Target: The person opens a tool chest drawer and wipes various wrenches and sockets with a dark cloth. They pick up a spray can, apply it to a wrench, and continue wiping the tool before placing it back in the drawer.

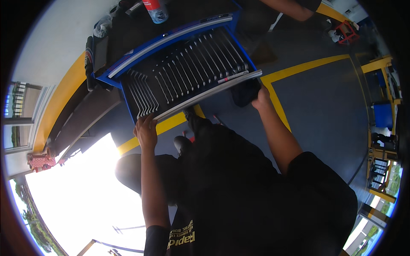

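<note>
A blue tool chest's drawer (205, 91) is pulled out in front of me. In it, combination wrenches (188, 68) lie side by side in a slanting row. A smaller group of wrenches with bent ends (143, 94) fills the left part. At the drawer's front left corner, my left hand (146, 132) has its fingers curled on the edge. My right hand (262, 99) is just below the front right corner, closed on a black, cloth-like thing (245, 94) whose kind I cannot make out. Some of its fingers are hidden. A pen-like stick (232, 77) lies along the drawer's front right.
On the chest's black top (128, 36) stand a clear bottle with a red label (156, 10) and a crumpled plastic bag (103, 26). Another person's arm (292, 7) reaches in at the top right. Yellow floor lines (311, 67) and a red stand (347, 33) are to the right.
</note>
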`<state>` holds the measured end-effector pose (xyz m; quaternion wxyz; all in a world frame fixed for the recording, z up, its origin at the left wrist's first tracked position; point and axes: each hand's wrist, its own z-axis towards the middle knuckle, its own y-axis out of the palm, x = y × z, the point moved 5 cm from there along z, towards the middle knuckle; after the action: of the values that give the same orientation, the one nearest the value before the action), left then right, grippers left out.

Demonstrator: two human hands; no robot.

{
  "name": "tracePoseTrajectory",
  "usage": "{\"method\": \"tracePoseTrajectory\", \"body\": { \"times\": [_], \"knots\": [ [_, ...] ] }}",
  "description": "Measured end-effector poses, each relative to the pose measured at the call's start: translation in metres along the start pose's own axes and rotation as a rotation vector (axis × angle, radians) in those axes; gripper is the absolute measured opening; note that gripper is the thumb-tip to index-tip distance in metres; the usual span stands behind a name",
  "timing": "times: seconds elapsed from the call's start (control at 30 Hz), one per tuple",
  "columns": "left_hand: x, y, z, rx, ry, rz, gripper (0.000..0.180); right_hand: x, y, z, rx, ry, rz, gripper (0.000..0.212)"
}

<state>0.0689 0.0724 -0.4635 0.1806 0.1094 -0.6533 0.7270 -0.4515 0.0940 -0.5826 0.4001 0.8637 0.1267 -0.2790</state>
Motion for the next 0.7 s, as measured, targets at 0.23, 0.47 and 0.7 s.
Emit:
{"method": "tracePoseTrajectory", "body": {
  "times": [0.23, 0.47, 0.7],
  "knots": [
    [0.001, -0.009, -0.029, -0.02, -0.127, -0.061, 0.039, 0.057, 0.044, -0.068, -0.04, 0.131, -0.062, 0.043],
    [-0.008, -0.007, -0.036, -0.1, -0.144, -0.183, 0.041, 0.07, 0.084, -0.164, -0.364, 0.169, -0.908, 0.026],
    [-0.004, -0.03, -0.034, 0.116, -0.075, -0.244, 0.028, -0.092, 0.12, -0.172, -0.371, -0.918, -1.358, 0.025]
  ]
}}
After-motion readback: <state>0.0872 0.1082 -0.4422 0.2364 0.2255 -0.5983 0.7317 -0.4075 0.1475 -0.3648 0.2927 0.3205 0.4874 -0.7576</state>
